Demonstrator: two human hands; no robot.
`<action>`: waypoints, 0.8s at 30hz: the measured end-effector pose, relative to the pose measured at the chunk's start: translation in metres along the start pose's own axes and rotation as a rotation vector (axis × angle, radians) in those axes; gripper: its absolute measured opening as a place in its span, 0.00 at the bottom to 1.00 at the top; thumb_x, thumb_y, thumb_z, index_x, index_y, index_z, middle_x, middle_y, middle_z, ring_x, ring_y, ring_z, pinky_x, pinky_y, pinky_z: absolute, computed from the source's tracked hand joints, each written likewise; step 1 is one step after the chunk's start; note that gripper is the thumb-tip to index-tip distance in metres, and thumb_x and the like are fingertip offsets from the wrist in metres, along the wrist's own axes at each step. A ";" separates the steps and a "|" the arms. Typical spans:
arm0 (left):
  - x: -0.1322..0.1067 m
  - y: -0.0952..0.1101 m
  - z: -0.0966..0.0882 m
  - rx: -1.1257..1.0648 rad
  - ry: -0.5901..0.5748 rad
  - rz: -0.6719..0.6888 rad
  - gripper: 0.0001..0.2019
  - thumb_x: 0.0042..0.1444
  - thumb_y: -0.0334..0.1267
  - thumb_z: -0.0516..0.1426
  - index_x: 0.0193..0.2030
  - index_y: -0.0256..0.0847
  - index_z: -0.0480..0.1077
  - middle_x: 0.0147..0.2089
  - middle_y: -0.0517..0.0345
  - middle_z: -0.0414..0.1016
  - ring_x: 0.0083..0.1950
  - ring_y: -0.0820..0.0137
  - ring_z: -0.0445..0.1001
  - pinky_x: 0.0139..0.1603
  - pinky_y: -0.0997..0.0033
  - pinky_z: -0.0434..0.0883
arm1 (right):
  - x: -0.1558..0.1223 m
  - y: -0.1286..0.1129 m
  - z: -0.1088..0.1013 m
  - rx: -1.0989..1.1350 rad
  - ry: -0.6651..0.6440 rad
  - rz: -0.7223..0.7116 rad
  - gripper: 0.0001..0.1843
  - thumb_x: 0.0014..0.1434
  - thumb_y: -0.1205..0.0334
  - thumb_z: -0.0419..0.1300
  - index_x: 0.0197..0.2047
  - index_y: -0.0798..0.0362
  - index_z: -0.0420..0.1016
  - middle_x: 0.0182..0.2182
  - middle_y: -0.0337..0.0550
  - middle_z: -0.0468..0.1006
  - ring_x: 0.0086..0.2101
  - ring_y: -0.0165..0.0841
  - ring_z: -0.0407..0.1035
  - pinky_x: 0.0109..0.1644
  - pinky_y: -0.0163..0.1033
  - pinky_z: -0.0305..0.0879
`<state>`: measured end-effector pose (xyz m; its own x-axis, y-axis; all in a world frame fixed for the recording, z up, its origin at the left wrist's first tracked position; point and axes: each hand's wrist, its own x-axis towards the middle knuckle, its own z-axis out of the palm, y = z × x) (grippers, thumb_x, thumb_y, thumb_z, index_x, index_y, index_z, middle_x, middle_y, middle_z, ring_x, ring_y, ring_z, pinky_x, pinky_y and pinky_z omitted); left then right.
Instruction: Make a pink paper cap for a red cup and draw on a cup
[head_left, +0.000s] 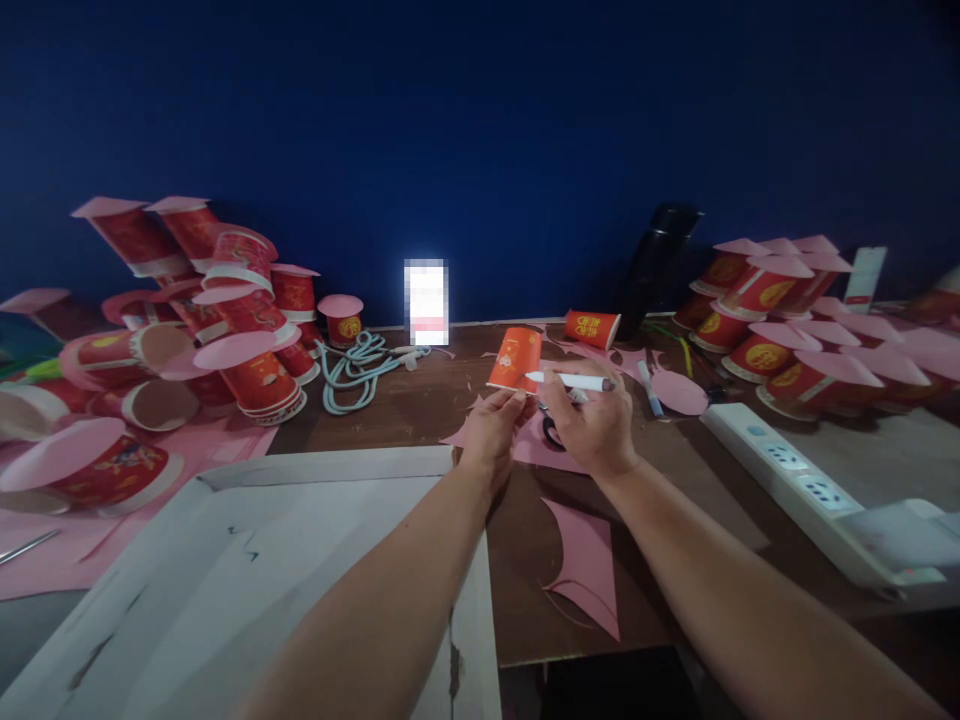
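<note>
My left hand [491, 435] grips a red paper cup [517, 352] by its lower edge, holding it above the brown table. In my right hand [604, 420] is a white marker [574, 381] with a dark end, its tip pointing left at the cup's side. Whether the tip touches the cup I cannot tell. Below my hands lie pink paper scraps [551, 445] and the dark handle ring of scissors [553, 432], partly hidden. Another red paper cup [592, 327] lies on its side behind, to the right.
Red cups with pink paper discs are piled at left [247, 310] and right [772, 290]. A coiled cable [352, 375], a lit phone [426, 300], a black bottle [660, 260], a power strip [787, 470] and a white tray [330, 462] surround my hands.
</note>
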<state>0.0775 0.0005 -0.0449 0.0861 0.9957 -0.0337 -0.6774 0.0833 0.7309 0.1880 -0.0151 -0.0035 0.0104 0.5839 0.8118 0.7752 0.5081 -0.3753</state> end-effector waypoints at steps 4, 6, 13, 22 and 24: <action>-0.001 0.001 0.001 0.002 0.006 0.005 0.07 0.42 0.35 0.64 0.26 0.35 0.71 0.28 0.58 0.72 0.33 0.77 0.70 0.47 0.70 0.66 | 0.001 -0.002 -0.001 -0.011 -0.011 0.023 0.09 0.58 0.59 0.56 0.34 0.52 0.75 0.33 0.43 0.80 0.36 0.36 0.73 0.44 0.43 0.66; -0.001 0.002 0.001 0.005 0.007 0.011 0.07 0.43 0.35 0.64 0.25 0.35 0.71 0.28 0.58 0.72 0.33 0.77 0.70 0.47 0.71 0.66 | 0.001 -0.002 -0.001 -0.019 -0.013 0.028 0.09 0.58 0.59 0.56 0.32 0.52 0.75 0.31 0.43 0.80 0.35 0.36 0.73 0.43 0.42 0.66; -0.001 0.003 0.003 -0.020 0.009 0.011 0.06 0.43 0.35 0.64 0.26 0.35 0.73 0.28 0.59 0.72 0.33 0.77 0.70 0.47 0.73 0.66 | 0.001 -0.001 0.000 -0.028 -0.028 0.008 0.09 0.58 0.59 0.56 0.29 0.52 0.74 0.29 0.41 0.79 0.33 0.34 0.73 0.41 0.41 0.65; -0.003 0.008 0.005 -0.089 0.041 -0.015 0.07 0.42 0.33 0.64 0.24 0.34 0.71 0.27 0.59 0.72 0.33 0.76 0.71 0.47 0.71 0.67 | -0.001 -0.003 0.001 -0.041 -0.006 -0.013 0.08 0.58 0.59 0.56 0.32 0.52 0.75 0.32 0.43 0.80 0.35 0.35 0.74 0.45 0.42 0.65; -0.005 0.010 0.006 -0.093 0.050 -0.020 0.06 0.43 0.32 0.64 0.24 0.34 0.71 0.28 0.58 0.72 0.33 0.77 0.71 0.46 0.71 0.67 | -0.001 -0.002 0.001 -0.043 -0.004 -0.017 0.07 0.58 0.59 0.57 0.35 0.51 0.76 0.33 0.43 0.80 0.37 0.36 0.74 0.45 0.43 0.65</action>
<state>0.0748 -0.0036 -0.0339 0.0654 0.9943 -0.0839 -0.7407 0.1047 0.6636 0.1862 -0.0160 -0.0041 -0.0057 0.5779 0.8161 0.8020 0.4901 -0.3415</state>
